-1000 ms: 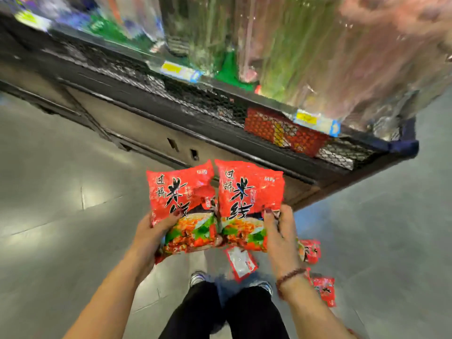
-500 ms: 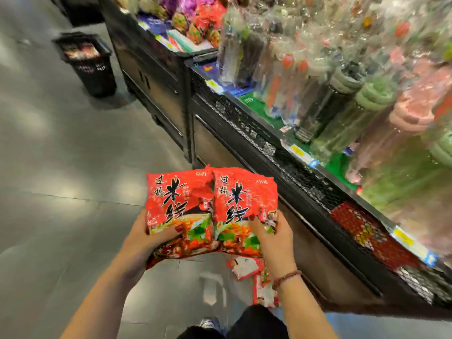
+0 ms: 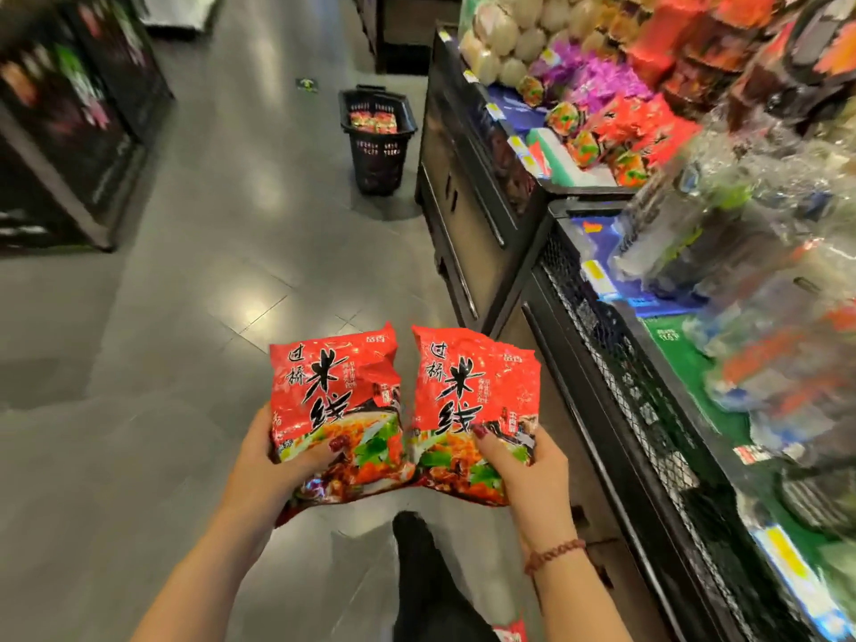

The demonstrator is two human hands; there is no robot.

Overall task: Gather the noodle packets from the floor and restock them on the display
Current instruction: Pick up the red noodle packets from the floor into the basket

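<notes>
My left hand (image 3: 266, 470) grips the lower edge of a red noodle packet (image 3: 336, 396) with black lettering. My right hand (image 3: 532, 474) grips a second matching packet (image 3: 472, 400), with more packets stacked behind it. Both are held side by side at waist height over the grey floor. Further along on the right, the display (image 3: 481, 145) holds a pile of the same red noodle packets (image 3: 639, 132). A corner of one more red packet (image 3: 512, 633) lies on the floor by my leg at the bottom edge.
A black mesh-fronted counter (image 3: 616, 377) with bottled goods runs along my right side. A black shopping basket (image 3: 377, 141) holding red packets stands in the aisle ahead. Dark shelving (image 3: 69, 132) lines the left. My dark trouser leg (image 3: 426, 576) is below.
My view has swung up and along the aisle; the display with red packets and the basket are now ahead. Both hands still hold the packets, slightly spread apart. The floor packets have dropped out of view.
</notes>
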